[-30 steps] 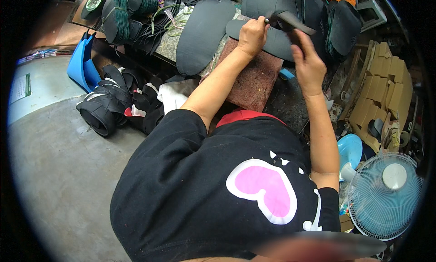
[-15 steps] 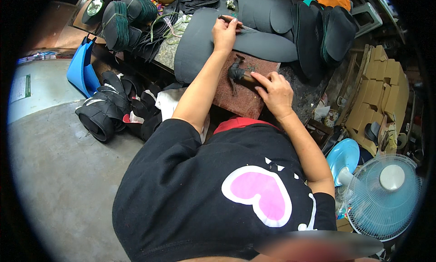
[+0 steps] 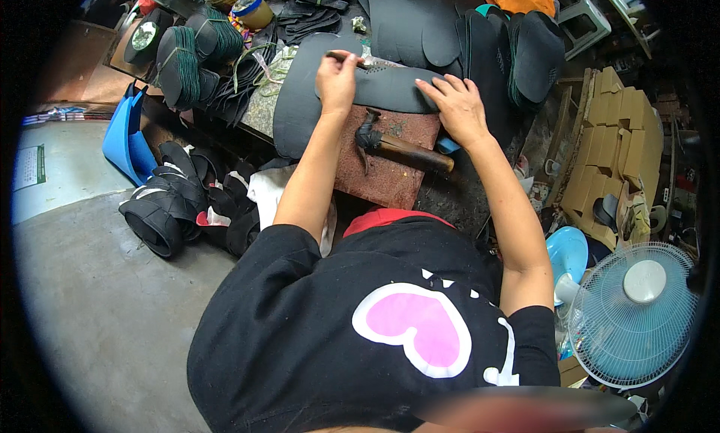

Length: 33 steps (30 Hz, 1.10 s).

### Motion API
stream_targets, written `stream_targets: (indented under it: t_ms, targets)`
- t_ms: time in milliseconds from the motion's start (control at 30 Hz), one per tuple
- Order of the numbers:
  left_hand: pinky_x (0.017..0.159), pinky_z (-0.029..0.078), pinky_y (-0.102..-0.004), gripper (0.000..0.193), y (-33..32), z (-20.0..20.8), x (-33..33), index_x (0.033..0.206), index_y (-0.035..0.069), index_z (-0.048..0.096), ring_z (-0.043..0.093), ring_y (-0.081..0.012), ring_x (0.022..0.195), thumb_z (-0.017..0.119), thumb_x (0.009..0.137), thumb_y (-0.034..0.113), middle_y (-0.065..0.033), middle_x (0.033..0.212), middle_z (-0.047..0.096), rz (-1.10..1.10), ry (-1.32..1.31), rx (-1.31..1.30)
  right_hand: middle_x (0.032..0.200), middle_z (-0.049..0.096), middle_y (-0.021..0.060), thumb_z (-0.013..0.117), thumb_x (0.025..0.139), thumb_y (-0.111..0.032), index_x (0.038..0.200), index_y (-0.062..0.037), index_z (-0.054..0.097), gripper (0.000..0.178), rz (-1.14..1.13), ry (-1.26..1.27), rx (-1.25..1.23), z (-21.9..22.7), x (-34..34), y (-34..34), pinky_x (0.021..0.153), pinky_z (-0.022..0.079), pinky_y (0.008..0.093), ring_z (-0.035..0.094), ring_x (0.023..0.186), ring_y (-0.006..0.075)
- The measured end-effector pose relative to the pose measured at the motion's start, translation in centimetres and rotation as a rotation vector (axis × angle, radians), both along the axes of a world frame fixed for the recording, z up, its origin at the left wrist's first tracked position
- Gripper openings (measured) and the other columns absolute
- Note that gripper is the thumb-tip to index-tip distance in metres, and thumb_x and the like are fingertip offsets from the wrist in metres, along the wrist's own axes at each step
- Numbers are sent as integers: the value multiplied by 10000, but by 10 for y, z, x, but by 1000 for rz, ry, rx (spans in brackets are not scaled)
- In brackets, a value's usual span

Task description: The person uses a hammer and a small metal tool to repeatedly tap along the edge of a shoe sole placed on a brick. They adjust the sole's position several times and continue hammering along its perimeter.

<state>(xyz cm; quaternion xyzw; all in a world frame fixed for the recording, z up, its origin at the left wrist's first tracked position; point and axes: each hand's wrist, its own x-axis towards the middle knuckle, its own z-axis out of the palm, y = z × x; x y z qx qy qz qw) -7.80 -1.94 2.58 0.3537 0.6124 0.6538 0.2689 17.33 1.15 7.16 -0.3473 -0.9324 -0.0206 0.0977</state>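
Comparing with 0.5 s ago, we find the right hand (image 3: 459, 109) off the hammer (image 3: 412, 154) and on the right end of a dark grey sole (image 3: 401, 89). Its fingers are spread and bent; we cannot tell whether the thumb pinches the sole's edge. The left hand (image 3: 335, 86) keeps its closed grip on a thin dark tool (image 3: 331, 55), over the sole's left part. The sole lies across the far part of a red-brown block (image 3: 382, 184); small dark marks (image 3: 373, 69) show near the tool.

At 1.0 s ago the hammer was raised; it now lies on the block, unheld. We judge this a pause in striking, leaving the right hand free to steady or shift the sole.

Farther out, we log a larger grey sheet (image 3: 294, 110) at left and string-tied bundles (image 3: 178, 67).
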Motion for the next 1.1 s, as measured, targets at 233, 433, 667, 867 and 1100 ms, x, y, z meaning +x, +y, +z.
stream_targets:
  t_ms: [233,433,667,867,1100]
  targets:
    - [835,508,-275,70,-13,30,-31,988,19,518,677,-169,841,582,965,37,-148,952,705,191,-160,255,1232,650,52,599,830,-73,1339,-235,562,535,15,173,33,4,12,7,1016,465,418,562,1203,283]
    - [834,508,-287,85,-27,24,-60,1002,5,527,685,-183,841,591,950,25,-162,938,706,221,-219,196,1221,659,27,517,893,-107,1242,-230,632,387,70,48,187,-17,8,12,1015,429,470,578,1181,271]
    - [786,520,-267,68,-38,2,-88,933,-12,579,695,-171,821,615,922,44,-145,869,720,44,-58,-113,892,664,75,652,853,-97,979,-125,687,134,-87,565,-2,20,16,8,641,523,368,669,771,285]
    - [752,508,-332,229,-27,5,-84,918,79,690,702,-194,819,661,859,298,-21,825,750,-8,518,-644,860,642,60,742,826,-138,898,-101,676,104,-280,854,370,84,38,18,648,522,339,644,718,228]
    - [793,510,-377,204,-21,20,-65,939,119,693,701,-242,876,665,855,303,-28,819,740,-69,551,-683,911,645,15,697,842,-250,909,-172,626,125,-413,306,220,30,50,15,631,534,373,677,755,268]
